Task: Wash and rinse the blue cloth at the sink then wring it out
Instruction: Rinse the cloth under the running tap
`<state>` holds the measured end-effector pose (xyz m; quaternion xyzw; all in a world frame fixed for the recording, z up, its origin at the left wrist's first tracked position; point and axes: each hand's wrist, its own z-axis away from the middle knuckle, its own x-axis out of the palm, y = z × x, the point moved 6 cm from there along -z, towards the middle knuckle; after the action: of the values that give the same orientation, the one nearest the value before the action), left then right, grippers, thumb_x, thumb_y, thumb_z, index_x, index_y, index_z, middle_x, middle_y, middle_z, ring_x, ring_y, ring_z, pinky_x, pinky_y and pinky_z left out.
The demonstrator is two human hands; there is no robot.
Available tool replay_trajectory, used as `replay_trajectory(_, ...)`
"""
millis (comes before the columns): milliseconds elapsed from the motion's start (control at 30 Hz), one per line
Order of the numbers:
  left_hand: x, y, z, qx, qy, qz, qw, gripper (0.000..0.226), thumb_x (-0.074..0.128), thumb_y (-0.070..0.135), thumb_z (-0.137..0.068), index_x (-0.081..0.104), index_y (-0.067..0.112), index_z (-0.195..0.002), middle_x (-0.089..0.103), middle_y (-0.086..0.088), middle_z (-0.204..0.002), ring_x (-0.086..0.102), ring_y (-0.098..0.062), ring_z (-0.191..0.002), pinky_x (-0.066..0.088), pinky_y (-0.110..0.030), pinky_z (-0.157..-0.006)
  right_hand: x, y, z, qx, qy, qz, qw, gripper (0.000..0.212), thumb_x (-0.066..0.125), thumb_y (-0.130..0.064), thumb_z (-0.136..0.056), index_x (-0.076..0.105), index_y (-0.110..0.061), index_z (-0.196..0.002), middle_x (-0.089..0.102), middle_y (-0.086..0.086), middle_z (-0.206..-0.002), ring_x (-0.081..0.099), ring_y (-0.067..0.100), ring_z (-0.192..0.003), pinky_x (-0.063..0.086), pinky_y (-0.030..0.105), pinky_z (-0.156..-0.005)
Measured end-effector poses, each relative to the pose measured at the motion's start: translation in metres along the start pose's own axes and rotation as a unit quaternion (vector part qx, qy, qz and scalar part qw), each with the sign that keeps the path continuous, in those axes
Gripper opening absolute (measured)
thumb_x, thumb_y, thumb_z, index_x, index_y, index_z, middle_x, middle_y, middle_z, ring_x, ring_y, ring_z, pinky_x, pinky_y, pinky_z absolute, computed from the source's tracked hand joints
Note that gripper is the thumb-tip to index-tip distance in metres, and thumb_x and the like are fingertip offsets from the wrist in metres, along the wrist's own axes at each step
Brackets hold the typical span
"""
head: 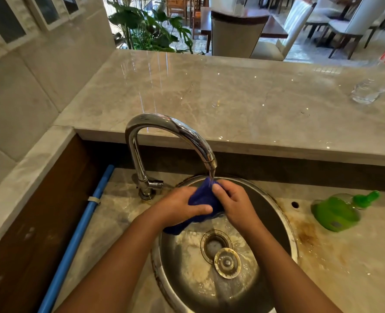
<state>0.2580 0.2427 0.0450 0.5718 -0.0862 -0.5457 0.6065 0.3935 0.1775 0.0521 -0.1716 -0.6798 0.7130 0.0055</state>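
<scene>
Left hand [180,207] and right hand [234,203] both clamped on bunched dark-blue microfibre cloth [204,198], at far edge of round steel sink [284,222], under curved chrome tap [171,125] stream. Risk: wadded folds likely rinse poorly inside; stream off knuckles could splash over rim.

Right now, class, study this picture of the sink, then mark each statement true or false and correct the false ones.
1. Both the left hand and the right hand hold the blue cloth under the tap. True.
2. The tap is turned off. False: water runs from its spout onto the blue cloth.
3. The drain plug lies in the sink beside the open drain hole. True.
4. The green bottle stands upright to the left of the sink. False: it lies on its side to the right of the sink.
5. A blue pipe runs along the left side. True.
</scene>
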Motion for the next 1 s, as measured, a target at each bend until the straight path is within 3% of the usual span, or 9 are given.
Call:
replay_trajectory(133, -0.001, 0.008, -0.002, -0.014, -0.061, 0.052, 0.997, 0.027, 0.062, 0.039, -0.097, 0.068, 0.016, -0.110, 0.074, -0.009, -0.101, 0.073, -0.024, -0.090, 0.058, -0.045, -0.088, -0.002, -0.010, -0.003, -0.031, -0.003, 0.066, 0.997, 0.020, 0.051, -0.024, -0.104, 0.070, -0.021, -0.097, 0.070, -0.003, -0.085, 0.065, 0.011, -0.077, 0.053, 0.028, -0.070)
replay_trajectory(333, -0.006, 0.041, 0.003, 0.062, 0.002, 0.096, 0.993, 0.031, 0.055, 0.041, -0.100, 0.069, 0.017, -0.088, 0.072, -0.003, -0.076, 0.069, -0.025, -0.071, 0.057, -0.040, -0.076, -0.012, -0.024, -0.010, -0.042, -0.017, 0.022, 0.999, 0.024, 0.053, -0.026, -0.103, 0.072, -0.023, -0.089, 0.071, -0.003, -0.076, 0.064, 0.009, -0.068, 0.050, 0.018, -0.062)
replay_trajectory(533, 0.001, 0.029, -0.001, 0.006, 0.018, 0.205, 0.978, 0.020, 0.059, 0.018, -0.099, 0.066, 0.010, -0.116, 0.072, -0.018, -0.112, 0.069, -0.035, -0.104, 0.051, -0.058, -0.099, -0.016, -0.007, -0.016, -0.025, 0.032, -0.004, 0.999, 0.022, 0.057, -0.028, -0.101, 0.074, -0.017, -0.095, 0.072, 0.005, -0.085, 0.068, 0.019, -0.077, 0.055, 0.025, -0.067)
replay_trajectory(633, 0.004, 0.020, -0.003, -0.033, 0.013, 0.283, 0.958, 0.023, 0.058, 0.014, -0.099, 0.064, 0.015, -0.121, 0.071, -0.014, -0.118, 0.070, -0.031, -0.108, 0.052, -0.055, -0.101, -0.015, 0.020, -0.016, 0.048, 0.070, -0.065, 0.994, 0.033, 0.053, -0.046, -0.099, 0.070, -0.021, -0.112, 0.072, 0.004, -0.108, 0.069, 0.019, -0.098, 0.058, 0.032, -0.084)
replay_trajectory(700, 0.007, 0.016, -0.003, -0.054, 0.007, 0.391, 0.919, 0.026, 0.059, 0.014, -0.097, 0.064, 0.018, -0.122, 0.072, -0.012, -0.117, 0.072, -0.029, -0.106, 0.057, -0.046, -0.092, -0.012, 0.049, -0.011, 0.170, 0.094, -0.211, 0.958, 0.053, 0.047, -0.059, -0.095, 0.064, -0.019, -0.126, 0.069, 0.010, -0.125, 0.067, 0.025, -0.112, 0.052, 0.048, -0.101)
replay_trajectory(800, 0.010, 0.013, -0.003, -0.063, 0.003, 0.549, 0.833, 0.036, 0.068, 0.015, -0.086, 0.065, 0.014, -0.122, 0.076, -0.012, -0.112, 0.074, -0.029, -0.102, 0.062, -0.039, -0.078, 0.013, 0.090, 0.009, 0.344, 0.060, -0.509, 0.787, 0.070, 0.052, -0.073, -0.085, 0.064, -0.018, -0.128, 0.067, 0.019, -0.130, 0.064, 0.043, -0.118, 0.043, 0.063, -0.105)
replay_trajectory(867, 0.010, 0.009, -0.003, -0.068, 0.002, 0.604, 0.794, 0.045, 0.071, 0.016, -0.082, 0.063, 0.012, -0.126, 0.076, -0.014, -0.114, 0.072, -0.032, -0.108, 0.061, -0.044, -0.083, 0.028, 0.091, 0.017, 0.357, 0.006, -0.602, 0.714, 0.075, 0.060, -0.074, -0.081, 0.065, -0.018, -0.132, 0.064, 0.023, -0.134, 0.062, 0.048, -0.119, 0.045, 0.064, -0.101)
replay_trajectory(933, 0.013, 0.001, -0.004, -0.089, 0.004, 0.611, 0.786, 0.048, 0.071, 0.017, -0.082, 0.061, 0.012, -0.129, 0.075, -0.015, -0.117, 0.071, -0.034, -0.110, 0.059, -0.048, -0.089, 0.034, 0.077, 0.016, 0.324, -0.032, -0.646, 0.691, 0.080, 0.063, -0.073, -0.078, 0.069, -0.011, -0.128, 0.063, 0.025, -0.133, 0.062, 0.048, -0.118, 0.050, 0.063, -0.095)
replay_trajectory(1000, 0.013, -0.010, -0.003, -0.115, 0.016, 0.601, 0.791, 0.049, 0.069, 0.016, -0.082, 0.061, 0.013, -0.131, 0.074, -0.016, -0.118, 0.071, -0.034, -0.110, 0.056, -0.050, -0.092, 0.030, 0.066, 0.010, 0.296, -0.041, -0.641, 0.707, 0.088, 0.065, -0.078, -0.071, 0.071, -0.008, -0.124, 0.063, 0.025, -0.133, 0.061, 0.050, -0.119, 0.051, 0.063, -0.091)
